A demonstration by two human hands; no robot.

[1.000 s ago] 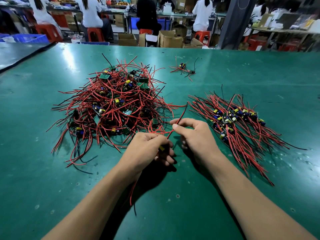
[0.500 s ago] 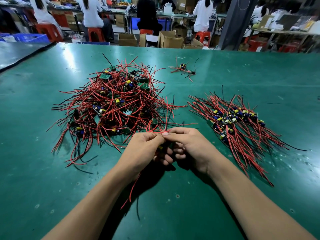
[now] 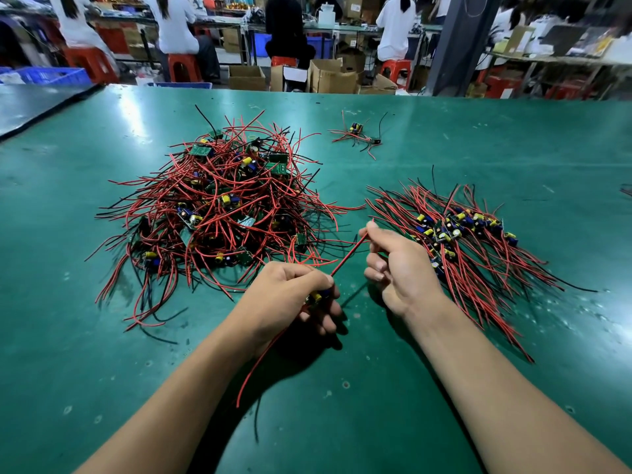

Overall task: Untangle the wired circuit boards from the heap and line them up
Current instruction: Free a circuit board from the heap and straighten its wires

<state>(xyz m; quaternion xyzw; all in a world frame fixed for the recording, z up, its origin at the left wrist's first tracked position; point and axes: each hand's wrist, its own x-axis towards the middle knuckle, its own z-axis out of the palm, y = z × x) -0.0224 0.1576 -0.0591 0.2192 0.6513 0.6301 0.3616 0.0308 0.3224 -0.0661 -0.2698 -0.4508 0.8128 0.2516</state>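
Green table [image 3: 444, 138]: left hand [image 3: 284, 295] grips a circuit board [image 3: 316, 297]; right hand [image 3: 396, 265] pinches its red wire [image 3: 349, 256] taut.

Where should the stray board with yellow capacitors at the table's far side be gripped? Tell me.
Take the stray board by its body, coming from above. Its red wires splay flat across the table, so pulling one would likely only bend it.
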